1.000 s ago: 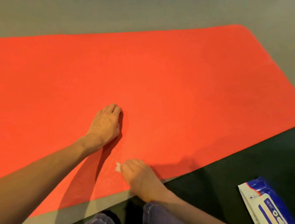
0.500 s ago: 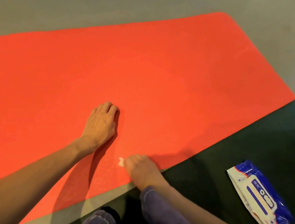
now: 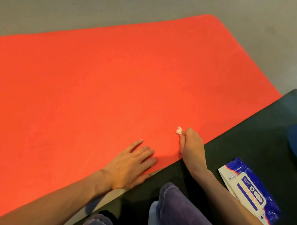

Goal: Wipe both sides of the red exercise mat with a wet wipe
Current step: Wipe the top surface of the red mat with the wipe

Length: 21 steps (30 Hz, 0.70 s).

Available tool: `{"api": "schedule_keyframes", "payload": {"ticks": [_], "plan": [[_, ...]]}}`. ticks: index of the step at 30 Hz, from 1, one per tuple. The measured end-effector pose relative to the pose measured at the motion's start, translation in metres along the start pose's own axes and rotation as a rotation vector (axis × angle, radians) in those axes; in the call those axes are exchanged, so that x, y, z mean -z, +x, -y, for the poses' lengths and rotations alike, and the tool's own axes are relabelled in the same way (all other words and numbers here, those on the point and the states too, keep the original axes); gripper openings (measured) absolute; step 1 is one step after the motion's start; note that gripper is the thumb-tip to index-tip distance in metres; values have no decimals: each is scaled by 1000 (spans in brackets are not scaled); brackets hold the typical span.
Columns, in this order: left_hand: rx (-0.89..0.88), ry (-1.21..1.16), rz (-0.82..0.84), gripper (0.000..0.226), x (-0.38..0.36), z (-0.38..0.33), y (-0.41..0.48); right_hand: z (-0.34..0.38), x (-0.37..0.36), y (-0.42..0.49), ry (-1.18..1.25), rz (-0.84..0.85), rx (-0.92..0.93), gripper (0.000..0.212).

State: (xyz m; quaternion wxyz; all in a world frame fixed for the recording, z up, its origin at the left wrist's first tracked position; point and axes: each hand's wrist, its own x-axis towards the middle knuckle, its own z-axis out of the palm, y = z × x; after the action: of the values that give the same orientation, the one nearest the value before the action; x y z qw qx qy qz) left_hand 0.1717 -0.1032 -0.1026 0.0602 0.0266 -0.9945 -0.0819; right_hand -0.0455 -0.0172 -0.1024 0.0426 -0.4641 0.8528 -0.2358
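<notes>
The red exercise mat point(image 3: 114, 79) lies flat on the grey floor and fills most of the view. My left hand point(image 3: 130, 165) rests palm down on the mat near its front edge, fingers straight. To its right, my right hand point(image 3: 191, 144) pinches a small bunched white wet wipe point(image 3: 178, 130) against the mat, close to the front edge. Only a bit of the wipe shows past the fingers.
A dark mat point(image 3: 245, 139) lies under me at the front right, overlapping the red mat's edge. A blue and white wet-wipe pack point(image 3: 248, 191) lies on it at right. My knees in purple trousers point(image 3: 172, 212) are at the bottom. Grey floor point(image 3: 134, 4) surrounds everything.
My right hand with the wipe has slid right along the mat's front edge. My left hand has moved nearer the front edge, fingers spread. The view has shifted.
</notes>
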Motion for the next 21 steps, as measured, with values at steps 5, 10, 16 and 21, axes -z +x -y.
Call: {"api": "schedule_keyframes", "payload": {"ticks": [5,10,16,21], "plan": [[-88,160,3,56,3,-16,20,-2,6,-1,-18,-34,26,33],[-58,139,-129,39,6,-17,22,5,11,3,133,-81,-27,18],[84,153,-217,27,23,35,41,18,-4,38,309,-124,-62,15],[147,117,-3,35,27,56,36,17,-26,70,213,-6,-129,26]]}}
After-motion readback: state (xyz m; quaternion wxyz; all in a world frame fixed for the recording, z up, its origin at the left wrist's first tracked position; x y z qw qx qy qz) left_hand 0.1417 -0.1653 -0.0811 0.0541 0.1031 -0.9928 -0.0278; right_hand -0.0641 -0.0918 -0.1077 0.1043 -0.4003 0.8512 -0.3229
